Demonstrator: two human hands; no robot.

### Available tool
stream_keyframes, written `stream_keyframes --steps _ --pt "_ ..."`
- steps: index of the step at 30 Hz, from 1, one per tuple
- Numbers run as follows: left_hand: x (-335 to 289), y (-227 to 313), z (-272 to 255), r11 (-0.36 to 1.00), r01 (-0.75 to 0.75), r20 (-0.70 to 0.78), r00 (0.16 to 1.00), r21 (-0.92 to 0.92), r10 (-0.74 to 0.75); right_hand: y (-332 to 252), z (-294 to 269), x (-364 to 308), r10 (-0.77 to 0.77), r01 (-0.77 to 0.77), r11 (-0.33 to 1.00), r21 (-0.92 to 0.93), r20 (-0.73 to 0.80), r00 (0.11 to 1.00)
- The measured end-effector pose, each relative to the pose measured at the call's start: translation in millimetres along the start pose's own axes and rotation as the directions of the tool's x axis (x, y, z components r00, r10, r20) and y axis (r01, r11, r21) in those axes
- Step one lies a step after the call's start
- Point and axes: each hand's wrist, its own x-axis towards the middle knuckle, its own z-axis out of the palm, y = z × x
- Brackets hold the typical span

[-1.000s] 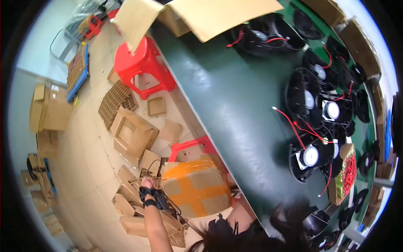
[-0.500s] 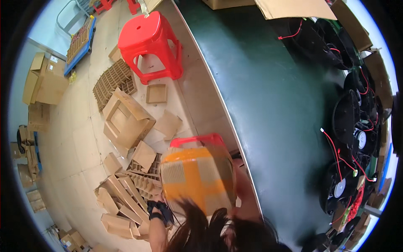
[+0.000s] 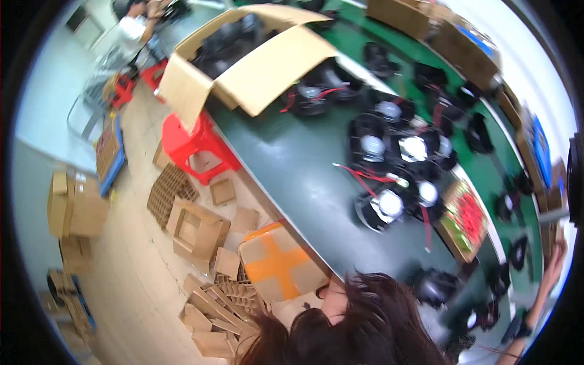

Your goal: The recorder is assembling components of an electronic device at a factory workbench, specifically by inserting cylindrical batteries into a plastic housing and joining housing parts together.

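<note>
Neither of my hands shows; dark hair covers the lower middle of the view. A patch of bare skin [image 3: 333, 299] shows beside the hair, and I cannot tell which part of me it is. Closest to it is a closed cardboard box [image 3: 258, 258] with a cross of orange tape, beside the table edge. On the dark green table [image 3: 286, 164] lie several black housings [image 3: 365, 121] with round silver speakers [image 3: 389, 202] and red wires [image 3: 359, 176]. A small cardboard tray [image 3: 447, 234] there holds red and green pieces.
An open carton [image 3: 267, 67] of black parts stands at the table's far end. Red stools [image 3: 182, 146], cardboard scraps [image 3: 201, 231] and a blue trolley [image 3: 112, 158] stand or lie leftward. Another person [image 3: 137, 30] sits far off; an arm [image 3: 535, 310], seemingly a co-worker's, reaches up at right.
The view has swung toward the table, bringing the open carton and more speakers into sight. My left hand, gloved in black beside the taped box before, is out of view.
</note>
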Motion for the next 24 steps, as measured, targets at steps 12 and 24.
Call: stream_keyframes --steps 12,24 --pt "-52 240 36 0.659 -0.650 0.395 0.757 0.378 0.520 -98 -94 -52 -0.030 0.014 0.998 -0.064 -0.253 0.967" --pt "-51 338 72 -0.054 -0.746 0.660 0.550 0.663 0.511 -8 -170 -211 0.463 -0.460 0.886 0.059 -0.141 0.875"
